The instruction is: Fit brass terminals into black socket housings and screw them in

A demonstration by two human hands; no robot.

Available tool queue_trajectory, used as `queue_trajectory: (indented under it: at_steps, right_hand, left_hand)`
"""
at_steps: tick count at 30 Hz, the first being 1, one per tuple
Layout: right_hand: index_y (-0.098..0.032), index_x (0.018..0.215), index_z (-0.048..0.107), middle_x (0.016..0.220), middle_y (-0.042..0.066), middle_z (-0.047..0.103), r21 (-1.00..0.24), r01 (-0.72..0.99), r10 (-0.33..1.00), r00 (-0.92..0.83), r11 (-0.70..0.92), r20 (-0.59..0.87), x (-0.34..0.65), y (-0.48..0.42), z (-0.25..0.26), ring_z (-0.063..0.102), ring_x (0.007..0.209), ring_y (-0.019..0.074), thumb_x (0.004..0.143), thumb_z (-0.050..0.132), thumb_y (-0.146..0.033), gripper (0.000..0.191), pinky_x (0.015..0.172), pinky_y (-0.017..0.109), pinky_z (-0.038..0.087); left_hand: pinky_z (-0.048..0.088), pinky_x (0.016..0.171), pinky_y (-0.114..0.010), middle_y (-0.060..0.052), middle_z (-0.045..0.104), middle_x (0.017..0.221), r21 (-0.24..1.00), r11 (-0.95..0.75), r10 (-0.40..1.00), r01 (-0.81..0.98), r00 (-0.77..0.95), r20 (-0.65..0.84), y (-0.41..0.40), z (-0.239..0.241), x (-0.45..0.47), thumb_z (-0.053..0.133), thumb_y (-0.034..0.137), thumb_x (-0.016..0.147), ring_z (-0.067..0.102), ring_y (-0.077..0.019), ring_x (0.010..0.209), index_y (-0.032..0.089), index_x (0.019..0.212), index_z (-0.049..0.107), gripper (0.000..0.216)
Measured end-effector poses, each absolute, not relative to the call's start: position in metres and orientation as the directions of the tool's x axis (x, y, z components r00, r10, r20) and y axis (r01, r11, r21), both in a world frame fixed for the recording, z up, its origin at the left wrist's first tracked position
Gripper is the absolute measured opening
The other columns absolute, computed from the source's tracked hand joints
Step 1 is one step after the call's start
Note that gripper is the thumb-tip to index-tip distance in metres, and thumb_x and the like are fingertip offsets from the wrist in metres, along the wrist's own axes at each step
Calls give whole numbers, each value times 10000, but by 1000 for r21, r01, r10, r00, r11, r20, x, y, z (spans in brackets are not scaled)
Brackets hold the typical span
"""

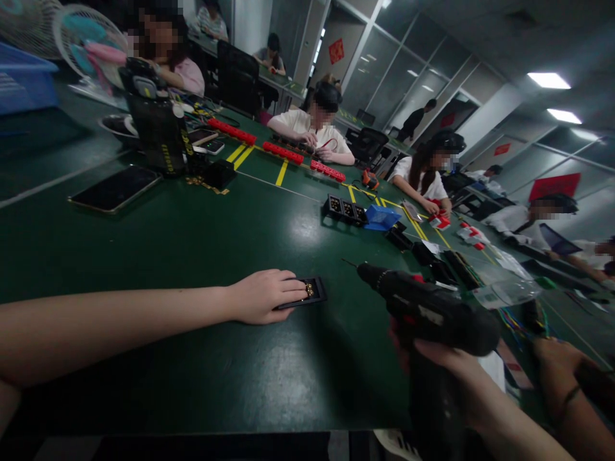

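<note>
My left hand (pixel 266 296) rests over a shallow black plastic housing (pixel 318 289) on the green table, gripping its near end. Its fingertips reach inside, beside small brass pieces (pixel 309 290). In the right foreground my right hand (pixel 451 362) is wrapped round the handle of a black cordless drill (pixel 427 307) with red details. The drill is raised above the table, its thin bit (pixel 349 262) pointing left, apart from the housing. Some of the fingers round the handle are hidden or dim.
The green table (pixel 192 250) bears a phone (pixel 115 188), a black box of brass parts (pixel 344 210), a blue box (pixel 383 218) and red strips (pixel 283 152). At right lie wires and a plastic bag (pixel 507 293); a co-worker's arm (pixel 560 378) is close by.
</note>
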State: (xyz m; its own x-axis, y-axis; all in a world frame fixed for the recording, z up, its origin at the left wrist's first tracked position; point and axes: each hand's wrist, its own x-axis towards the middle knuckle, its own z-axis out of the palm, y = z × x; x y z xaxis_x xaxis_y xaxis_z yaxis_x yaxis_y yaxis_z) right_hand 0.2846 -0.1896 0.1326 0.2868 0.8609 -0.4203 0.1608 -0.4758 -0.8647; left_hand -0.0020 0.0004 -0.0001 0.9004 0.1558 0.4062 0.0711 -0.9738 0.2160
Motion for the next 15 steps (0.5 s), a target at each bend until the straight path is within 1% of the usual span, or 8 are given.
queue_trajectory:
  at_steps: [2,3,6,8,10,15]
  right_hand:
    - [-183,1025,675,860,90,681,-850,21,832,217,-527,-510,281,-199,139,646,668,213,663,786,-575,545,590,336,534]
    - [-188,1020,665,831,79,671,-837,-14,828,143,-547,-543,282,-201,140,646,638,206,660,778,-596,556,569,331,534]
    - [-198,943,630,709,24,612,-784,-19,774,-178,-620,-608,288,-198,135,600,515,168,611,784,-646,579,504,312,520]
    - [-208,922,605,680,0,576,-753,-11,719,-306,-658,-624,292,-196,130,577,485,151,596,785,-661,587,488,304,517]
    - [-216,926,588,681,-6,559,-735,-18,698,-329,-678,-636,294,-196,126,571,488,147,590,782,-669,596,482,302,516]
    - [-235,870,574,640,-3,536,-686,12,656,-282,-727,-700,295,-204,121,549,471,157,559,783,-666,572,444,304,497]
  left_hand:
    - [526,939,-431,-124,645,1303,211,-975,154,71,901,406,0,0,-2,587,265,923,579,-297,1176,153,1332,565,424]
    - [525,942,-432,-126,646,1302,207,-976,151,70,900,410,0,0,-2,583,265,927,578,-299,1180,152,1334,563,423]
    - [524,943,-433,-122,647,1305,199,-978,148,67,894,423,0,-1,-1,570,262,935,573,-301,1191,156,1344,556,423]
    - [525,944,-430,-120,648,1305,198,-978,148,67,893,425,0,-2,-1,565,261,939,575,-298,1190,157,1342,557,417]
    - [524,950,-432,-120,650,1301,197,-978,146,66,892,427,0,-3,-1,563,263,941,578,-296,1187,152,1331,564,405]
    - [524,966,-445,-116,650,1305,195,-979,147,67,890,431,0,-4,0,577,260,932,579,-296,1188,152,1327,572,410]
